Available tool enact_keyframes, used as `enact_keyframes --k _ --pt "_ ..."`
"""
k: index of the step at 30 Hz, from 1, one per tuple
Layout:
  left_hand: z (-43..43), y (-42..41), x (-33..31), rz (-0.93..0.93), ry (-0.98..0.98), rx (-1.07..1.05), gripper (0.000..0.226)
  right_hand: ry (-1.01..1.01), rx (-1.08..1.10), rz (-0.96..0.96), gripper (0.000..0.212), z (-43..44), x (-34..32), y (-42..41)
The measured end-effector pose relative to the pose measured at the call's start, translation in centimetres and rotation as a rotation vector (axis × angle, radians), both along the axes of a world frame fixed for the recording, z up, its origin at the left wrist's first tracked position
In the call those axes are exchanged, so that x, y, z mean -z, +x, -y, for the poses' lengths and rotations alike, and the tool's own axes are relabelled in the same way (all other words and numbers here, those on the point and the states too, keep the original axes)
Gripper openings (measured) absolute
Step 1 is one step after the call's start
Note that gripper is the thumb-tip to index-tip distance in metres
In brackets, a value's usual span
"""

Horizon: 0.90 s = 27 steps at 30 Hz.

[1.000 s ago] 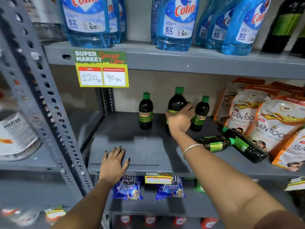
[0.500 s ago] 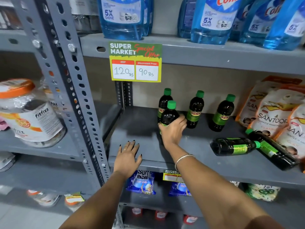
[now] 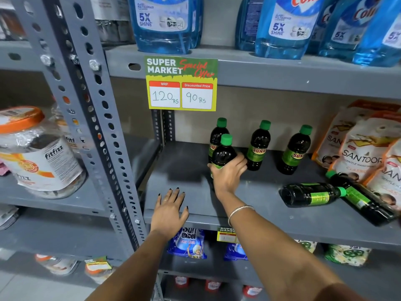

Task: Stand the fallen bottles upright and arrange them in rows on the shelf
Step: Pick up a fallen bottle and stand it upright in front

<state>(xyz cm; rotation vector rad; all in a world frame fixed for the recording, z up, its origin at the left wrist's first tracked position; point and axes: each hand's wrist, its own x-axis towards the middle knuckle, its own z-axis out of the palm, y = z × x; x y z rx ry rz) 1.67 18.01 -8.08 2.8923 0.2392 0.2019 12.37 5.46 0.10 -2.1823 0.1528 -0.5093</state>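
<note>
My right hand [image 3: 227, 174] grips a dark bottle with a green cap [image 3: 223, 152], upright on the grey shelf [image 3: 249, 216], just in front of the leftmost bottle of the back row [image 3: 216, 132]. Two more upright bottles [image 3: 259, 146] [image 3: 296, 151] stand in that row to the right. Two bottles lie on their sides at the right: one [image 3: 310, 194] nearer the middle, another [image 3: 360, 198] slanting toward the front edge. My left hand [image 3: 170, 209] rests flat and open on the shelf's front left part.
Santoor pouches [image 3: 360, 153] lean at the right end of the shelf. A price card [image 3: 181, 83] hangs from the shelf above, which holds blue Colin bottles [image 3: 284, 27]. A perforated upright post [image 3: 91, 127] stands left, with a fitfizz jar [image 3: 36, 153] beyond it. Surf Excel packets [image 3: 188, 244] sit below.
My right hand has carried a bottle from the middle of the back row leftward and forward, setting it in front of the leftmost bottle. The left hand stayed flat on the shelf.
</note>
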Motion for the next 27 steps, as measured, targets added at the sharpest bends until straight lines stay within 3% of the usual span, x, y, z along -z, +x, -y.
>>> enact_keyframes --k 8,14,16,22,27 --pt "0.1 0.0 0.0 0.021 -0.022 0.001 0.085 0.045 -0.09 0.007 0.11 1.5 1.6 -1.0" --pt "0.1 -0.1 0.0 0.03 -0.027 0.001 0.087 0.24 -0.204 -0.137 0.075 2.5 2.9 -1.0" --pt "0.1 -0.1 -0.1 0.028 -0.022 0.002 0.087 0.215 -0.183 -0.134 0.065 2.6 2.8 -0.9" --pt "0.1 -0.1 -0.2 0.009 -0.01 -0.001 0.089 0.102 -0.075 -0.079 0.077 2.4 2.6 -1.2" --pt "0.2 -0.1 -0.3 0.004 -0.001 -0.001 0.088 0.168 -0.172 -0.13 0.065 3.1 3.3 -1.1"
